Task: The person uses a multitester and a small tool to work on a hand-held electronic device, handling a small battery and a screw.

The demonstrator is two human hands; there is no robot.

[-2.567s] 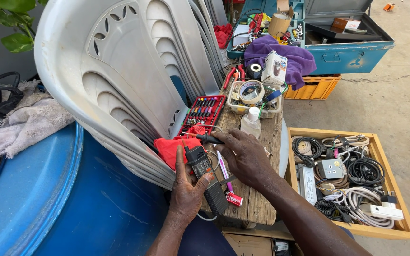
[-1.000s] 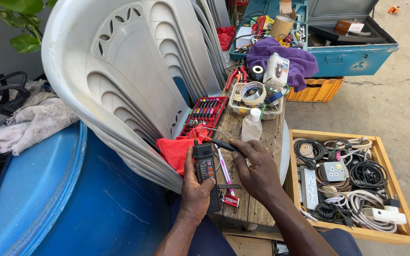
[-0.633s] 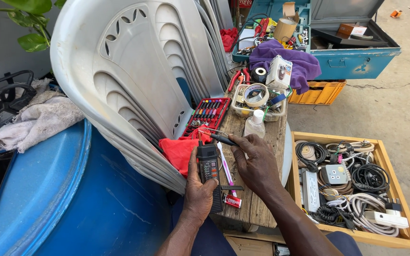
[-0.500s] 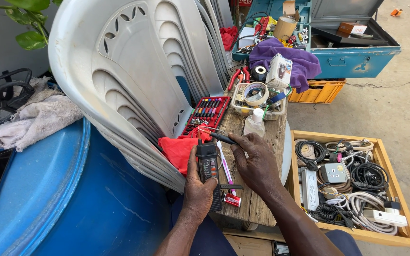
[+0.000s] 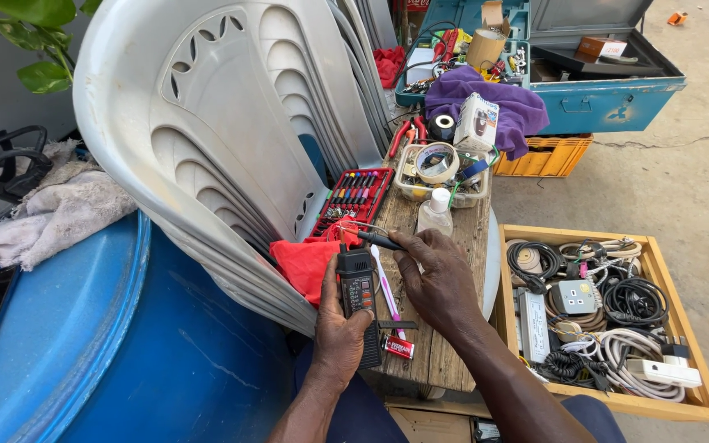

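Two hands in view: left hand (image 5: 340,332), right hand (image 5: 435,275).
One black handheld tester (image 5: 358,283), one black probe (image 5: 379,241).
One red cloth (image 5: 304,262), one purple cloth (image 5: 512,105).
One red case of screwdriver bits (image 5: 353,199).
One small clear bottle (image 5: 435,215).
One clear tub (image 5: 443,168) with one tape roll inside.
One pink-handled toothbrush (image 5: 387,297).
One small red battery (image 5: 398,347).
One stack of white plastic chairs (image 5: 231,139); number in the stack cannot be told.
One blue barrel (image 5: 116,344).
One wooden tray (image 5: 676,295) of cables; coils too tangled to count.
One blue metal toolbox (image 5: 609,98), one yellow crate (image 5: 545,156).
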